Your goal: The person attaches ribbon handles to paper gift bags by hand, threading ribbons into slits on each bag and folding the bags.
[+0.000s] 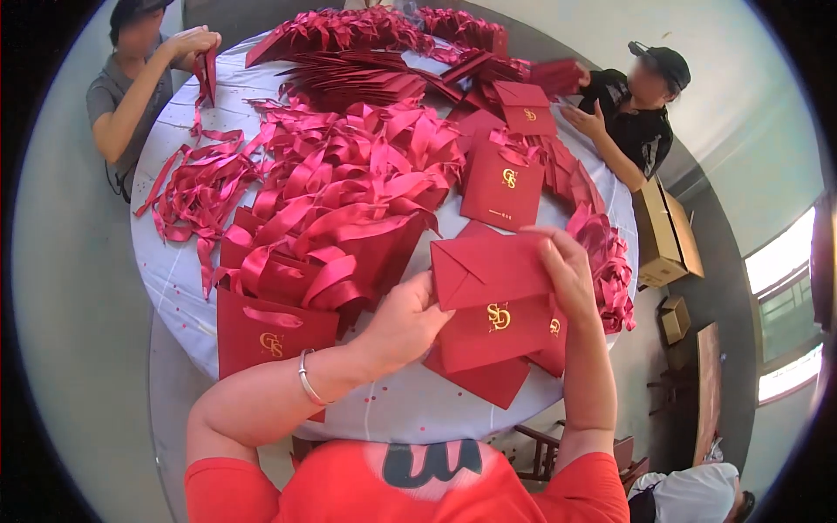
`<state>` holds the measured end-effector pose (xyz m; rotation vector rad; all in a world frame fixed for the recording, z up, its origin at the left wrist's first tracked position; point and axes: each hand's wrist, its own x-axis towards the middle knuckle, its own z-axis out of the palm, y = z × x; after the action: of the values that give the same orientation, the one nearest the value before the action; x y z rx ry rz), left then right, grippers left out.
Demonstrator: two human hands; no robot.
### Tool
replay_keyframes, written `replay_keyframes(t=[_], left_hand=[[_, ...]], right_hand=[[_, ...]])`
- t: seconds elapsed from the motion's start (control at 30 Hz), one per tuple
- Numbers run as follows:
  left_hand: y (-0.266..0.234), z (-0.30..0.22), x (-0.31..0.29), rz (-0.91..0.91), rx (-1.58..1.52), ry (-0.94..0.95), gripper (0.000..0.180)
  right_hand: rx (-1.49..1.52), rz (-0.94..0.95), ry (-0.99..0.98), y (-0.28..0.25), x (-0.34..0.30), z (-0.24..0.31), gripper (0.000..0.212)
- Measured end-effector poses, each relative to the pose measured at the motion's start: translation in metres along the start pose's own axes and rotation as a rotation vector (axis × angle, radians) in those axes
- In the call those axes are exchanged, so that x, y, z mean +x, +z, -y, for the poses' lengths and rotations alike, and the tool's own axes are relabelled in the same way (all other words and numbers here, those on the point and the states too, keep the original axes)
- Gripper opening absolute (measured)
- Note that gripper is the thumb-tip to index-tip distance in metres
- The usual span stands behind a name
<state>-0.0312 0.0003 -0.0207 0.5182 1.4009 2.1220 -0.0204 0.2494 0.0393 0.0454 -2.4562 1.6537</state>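
A flat red bag is being gripped at its left side by the left hand and its right by the right hand, apparently for steadiness.

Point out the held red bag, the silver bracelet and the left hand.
Held red bag [495,281]: head view, on its folded end flap.
Silver bracelet [303,377]: head view, on its band.
Left hand [399,328]: head view, on the back of it.

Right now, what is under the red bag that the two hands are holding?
Below the held bag, parts of other red bags show, one with a gold mark, above pale cloth. Whatever the held bag covers cannot be seen.
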Motion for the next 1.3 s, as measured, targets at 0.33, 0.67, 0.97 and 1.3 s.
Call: replay_keyframes(t=[0.33, 0.67, 0.97, 1.3], left_hand=[[0.009, -0.010, -0.006, 0.003, 0.004, -0.197, 0.031], [0.015, -0.005, -0.011, -0.016, -0.177, 0.142, 0.044], [0.015, -0.012, -0.015, 0.101, -0.040, -0.163, 0.023], [0.014, -0.007, -0.017, 0.071, 0.735, 0.369, 0.034]], right_hand=[[0.448, 0.006, -0.077, 0.000, -0.061, -0.015, 0.079], [0.615, -0.084, 0.041, 0.039, -0.116, -0.028, 0.051], [0.429, -0.559, -0.208, -0.003, -0.108, 0.014, 0.036], [-0.290, 0.114, -0.082, 0.032, -0.095, 0.019, 0.033]])
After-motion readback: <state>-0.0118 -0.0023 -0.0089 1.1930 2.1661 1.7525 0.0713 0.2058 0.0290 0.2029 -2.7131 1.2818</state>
